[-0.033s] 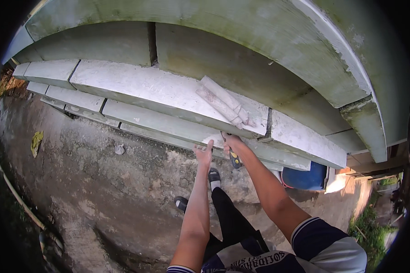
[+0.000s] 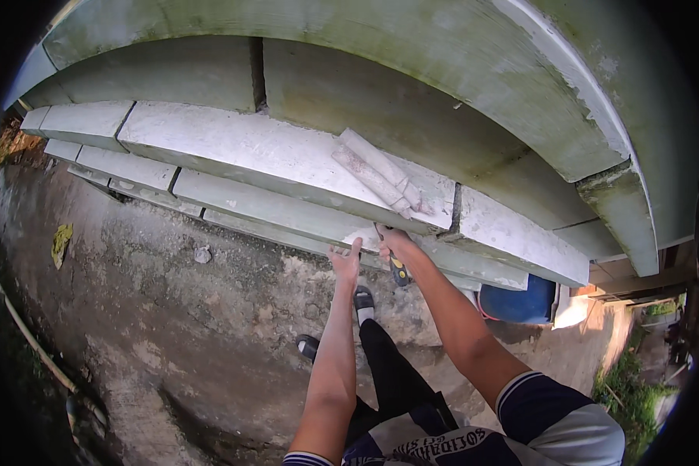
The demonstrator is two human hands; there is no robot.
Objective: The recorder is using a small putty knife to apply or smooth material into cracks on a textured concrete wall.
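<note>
My right hand point(image 2: 393, 241) grips a hand tool with a black and yellow handle point(image 2: 399, 272), held against the edge of a pale stepped block ledge point(image 2: 264, 217); the tool's working end is mostly hidden by my fingers. Just left of it, my left hand point(image 2: 345, 261) is open at the lower ledge's edge, thumb raised and fingers apart, with a white powdery patch beside it. On the upper ledge point(image 2: 194, 136), above both hands, lies a bundle of pale, dusty rolled pieces point(image 2: 373, 169), its material unclear.
A greenish upper slab point(image 2: 474, 78) overhangs the ledges. My sandalled feet point(image 2: 363, 299) stand on stained concrete point(image 2: 171, 311). A blue container point(image 2: 518, 299) sits under the ledge's right end. A yellow scrap point(image 2: 62, 242) and a long pole point(image 2: 27, 334) lie left; plants grow at lower right.
</note>
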